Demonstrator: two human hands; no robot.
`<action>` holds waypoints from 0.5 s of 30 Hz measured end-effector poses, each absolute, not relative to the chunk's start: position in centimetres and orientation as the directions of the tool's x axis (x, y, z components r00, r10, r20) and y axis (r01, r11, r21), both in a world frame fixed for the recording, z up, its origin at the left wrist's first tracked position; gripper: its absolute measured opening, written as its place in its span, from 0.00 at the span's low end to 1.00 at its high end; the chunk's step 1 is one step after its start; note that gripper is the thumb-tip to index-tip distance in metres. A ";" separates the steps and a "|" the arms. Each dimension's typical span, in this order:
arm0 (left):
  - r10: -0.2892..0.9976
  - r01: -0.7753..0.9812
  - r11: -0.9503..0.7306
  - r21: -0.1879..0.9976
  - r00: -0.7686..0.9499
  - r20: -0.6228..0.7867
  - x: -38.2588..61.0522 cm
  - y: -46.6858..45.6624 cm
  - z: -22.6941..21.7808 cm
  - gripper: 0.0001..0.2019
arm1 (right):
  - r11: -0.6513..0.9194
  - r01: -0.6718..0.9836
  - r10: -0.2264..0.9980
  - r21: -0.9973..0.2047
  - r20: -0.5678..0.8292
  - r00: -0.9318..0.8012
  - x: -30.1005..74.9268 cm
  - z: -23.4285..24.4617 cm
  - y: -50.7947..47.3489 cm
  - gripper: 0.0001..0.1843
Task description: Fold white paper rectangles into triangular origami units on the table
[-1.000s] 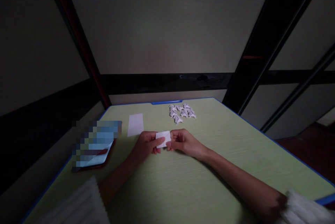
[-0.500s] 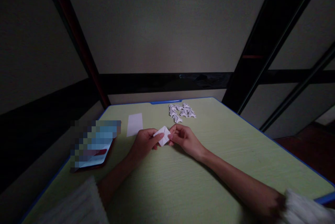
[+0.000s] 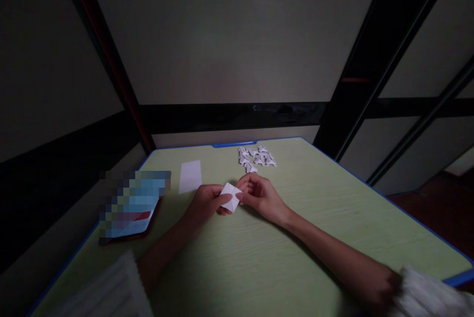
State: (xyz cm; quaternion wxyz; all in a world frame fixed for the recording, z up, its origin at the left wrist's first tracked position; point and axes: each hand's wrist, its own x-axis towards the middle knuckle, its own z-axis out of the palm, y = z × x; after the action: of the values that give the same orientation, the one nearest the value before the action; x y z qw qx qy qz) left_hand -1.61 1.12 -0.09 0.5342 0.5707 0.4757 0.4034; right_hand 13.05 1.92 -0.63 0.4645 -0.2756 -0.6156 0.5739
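A small white folded paper (image 3: 229, 189), creased into a square with diagonal lines, is held above the table between both hands. My left hand (image 3: 203, 203) pinches its left side, thumb on top and fingers beneath. My right hand (image 3: 261, 198) grips the right edge with thumb on the face; its other fingers curl behind, partly hidden. Just beyond my right hand lies a cluster of several small folded white paper pieces (image 3: 261, 158). To the left of them, a flat white sheet (image 3: 190, 176) rests on the table.
The pale green table (image 3: 318, 253) has a blue rim. At its left side stands a tablet or phone (image 3: 142, 218) in a dark red case, its screen partly pixelated. A wall panel (image 3: 229, 50) rises behind the far edge.
The folded paper has turned slightly and come a little lower toward me. My right thumb now reaches further onto its face. The other things stay in place.
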 end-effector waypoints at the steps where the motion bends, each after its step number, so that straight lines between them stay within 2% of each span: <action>1: 0.974 0.100 0.027 0.995 0.221 -0.049 -1.6 1.1 -0.1 0.06 | 0.172 -0.206 0.874 -0.963 0.246 -0.420 13.0 -0.6 1.9 0.10; 5: 0.980 0.013 0.057 0.998 0.191 -0.058 -1.7 1.1 -0.1 0.06 | 0.060 -0.327 0.904 -0.943 0.190 -0.382 13.2 -0.4 2.2 0.11; 10: 0.986 -0.095 0.090 0.991 0.146 -0.075 -1.9 1.2 0.0 0.06 | -0.152 -0.536 0.956 -0.830 0.015 -0.293 14.1 -0.4 3.0 0.05; 12: 0.984 -0.079 0.095 0.992 0.157 -0.081 -1.9 1.1 0.0 0.07 | -0.154 -0.559 0.962 -0.815 0.006 -0.273 14.3 -0.4 3.1 0.04; 15: 0.981 -0.047 0.100 0.994 0.170 -0.091 -1.8 1.1 0.0 0.07 | -0.082 -0.513 0.956 -0.854 0.078 -0.284 14.1 -0.4 2.8 0.05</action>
State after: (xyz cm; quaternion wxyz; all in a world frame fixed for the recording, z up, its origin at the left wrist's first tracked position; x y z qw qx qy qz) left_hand -1.80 1.10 -0.05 0.5773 0.5016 0.4658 0.4452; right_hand 14.06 2.84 -0.43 0.5355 -0.2666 -0.4147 0.6857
